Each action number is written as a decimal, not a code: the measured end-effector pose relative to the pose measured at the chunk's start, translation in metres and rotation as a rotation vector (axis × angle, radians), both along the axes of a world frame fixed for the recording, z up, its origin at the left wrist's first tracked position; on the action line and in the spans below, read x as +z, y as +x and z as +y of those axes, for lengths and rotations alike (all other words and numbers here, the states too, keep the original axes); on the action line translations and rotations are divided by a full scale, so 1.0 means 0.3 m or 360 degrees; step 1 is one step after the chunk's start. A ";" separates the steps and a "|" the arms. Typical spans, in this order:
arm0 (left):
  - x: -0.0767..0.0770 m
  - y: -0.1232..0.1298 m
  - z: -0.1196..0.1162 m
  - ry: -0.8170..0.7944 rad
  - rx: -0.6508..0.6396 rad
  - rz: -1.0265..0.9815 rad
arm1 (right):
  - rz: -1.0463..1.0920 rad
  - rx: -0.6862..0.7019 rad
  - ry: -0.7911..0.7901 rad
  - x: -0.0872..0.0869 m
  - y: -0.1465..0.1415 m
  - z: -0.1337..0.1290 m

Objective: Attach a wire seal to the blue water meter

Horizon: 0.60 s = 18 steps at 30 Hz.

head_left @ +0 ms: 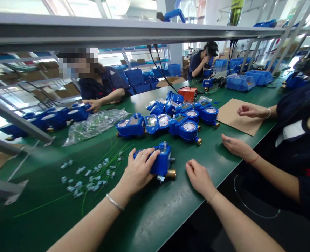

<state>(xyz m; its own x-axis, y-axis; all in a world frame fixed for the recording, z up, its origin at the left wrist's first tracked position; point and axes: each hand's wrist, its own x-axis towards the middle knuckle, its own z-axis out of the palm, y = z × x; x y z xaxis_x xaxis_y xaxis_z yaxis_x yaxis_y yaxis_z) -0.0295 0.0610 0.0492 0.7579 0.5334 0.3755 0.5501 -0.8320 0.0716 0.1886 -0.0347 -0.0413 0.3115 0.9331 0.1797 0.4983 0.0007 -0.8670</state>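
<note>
Blue plastic water meter with brass end fitting (162, 161) lying near the front edge of the green table (149, 217), left hand (139, 170) clasped over its body. Best kept pinned flat, fingers clear of the brass thread. Right hand (200, 177) resting loosely curled just beside (grip holding nothing). Cluster of matching blue meters (176, 120) lying farther back.

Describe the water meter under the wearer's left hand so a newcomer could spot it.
On the green table, look at the near edge, in front of the cluster of blue meters. One blue plastic water meter with a brass fitting sits apart from them. It alone is covered by the left hand; the right hand rests beside it.
</note>
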 end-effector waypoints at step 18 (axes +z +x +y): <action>0.123 -0.198 -0.380 -0.0298 -0.0117 -0.1410 | 0.0001 -0.0133 0.0253 -0.002 -0.019 -0.109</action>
<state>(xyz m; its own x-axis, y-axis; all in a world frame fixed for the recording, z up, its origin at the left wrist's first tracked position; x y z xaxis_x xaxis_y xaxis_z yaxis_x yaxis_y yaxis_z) -0.0890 -0.0531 0.0862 0.2675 0.6059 0.7492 0.1752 -0.7952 0.5805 0.1830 -0.0674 -0.0417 0.3871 0.8639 0.3224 0.5016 0.0961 -0.8597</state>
